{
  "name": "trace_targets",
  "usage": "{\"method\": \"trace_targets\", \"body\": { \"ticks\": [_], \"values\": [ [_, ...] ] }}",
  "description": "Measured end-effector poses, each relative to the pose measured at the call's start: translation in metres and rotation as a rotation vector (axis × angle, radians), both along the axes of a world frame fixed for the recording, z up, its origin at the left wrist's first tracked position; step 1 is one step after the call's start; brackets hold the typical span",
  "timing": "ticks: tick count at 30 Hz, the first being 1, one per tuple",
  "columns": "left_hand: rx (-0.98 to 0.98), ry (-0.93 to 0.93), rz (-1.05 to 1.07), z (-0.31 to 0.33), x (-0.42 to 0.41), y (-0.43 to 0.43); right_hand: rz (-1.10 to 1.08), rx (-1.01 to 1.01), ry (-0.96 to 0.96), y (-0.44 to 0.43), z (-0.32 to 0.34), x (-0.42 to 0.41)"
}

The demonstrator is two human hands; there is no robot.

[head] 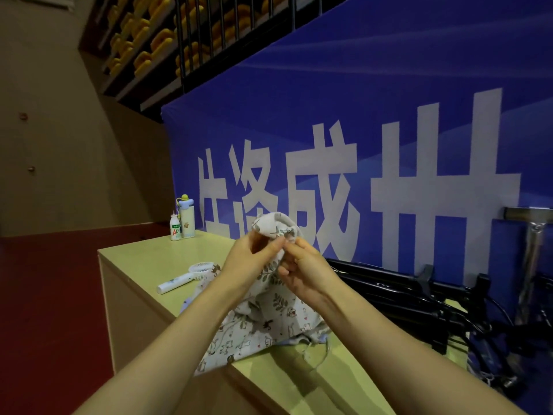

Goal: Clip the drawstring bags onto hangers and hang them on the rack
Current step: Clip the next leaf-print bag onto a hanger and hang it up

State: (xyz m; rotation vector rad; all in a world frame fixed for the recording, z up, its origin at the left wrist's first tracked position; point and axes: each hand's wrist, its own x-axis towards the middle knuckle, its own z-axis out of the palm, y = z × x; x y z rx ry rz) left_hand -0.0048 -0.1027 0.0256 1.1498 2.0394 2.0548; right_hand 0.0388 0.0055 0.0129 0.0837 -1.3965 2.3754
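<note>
A white drawstring bag (278,227) printed with leaves and small animals is lifted above the table (143,259). My left hand (251,256) pinches its upper edge from the left. My right hand (305,274) grips the same bunched cloth from the right, fingers curled. More printed bags (248,330) lie in a pile under my forearms, their cords trailing at the near right. A heap of black clip hangers (419,298) lies to the right against the banner. A chrome rack post (532,265) stands at far right.
A white handheld fan (185,278) lies left of the bags. A small drink bottle (175,227) and a pale flask (187,217) stand at the table's far corner. A blue banner (359,115) with big white characters backs the table. Red floor lies left.
</note>
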Motion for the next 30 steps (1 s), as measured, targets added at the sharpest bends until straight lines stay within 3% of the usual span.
{"method": "trace_targets", "body": {
  "ticks": [5, 10, 12, 16, 21, 25, 30],
  "values": [
    [0.153, 0.332, 0.556, 0.02, 0.009, -0.01, 0.155, 0.077, -0.011, -0.035, 0.014, 0.005],
    [0.4, 0.514, 0.92, 0.045, 0.031, -0.065, 0.378, 0.231, 0.038, -0.101, 0.052, 0.016],
    [0.443, 0.57, 0.988, 0.053, 0.035, -0.091, 0.476, 0.218, 0.069, -0.125, 0.063, 0.018],
    [0.391, 0.564, 0.96, 0.061, 0.037, -0.132, 0.611, -0.05, -0.002, -0.146, 0.058, 0.015],
    [0.265, 0.449, 0.854, 0.051, 0.028, -0.143, 0.35, -0.191, -0.323, -0.131, 0.015, 0.011],
    [0.223, 0.4, 0.782, 0.042, 0.022, -0.133, 0.033, -0.311, -0.353, -0.112, -0.012, 0.002],
    [0.29, 0.387, 0.803, 0.056, 0.015, -0.119, -0.146, -0.078, -0.436, -0.085, -0.049, 0.001]
  ]
}}
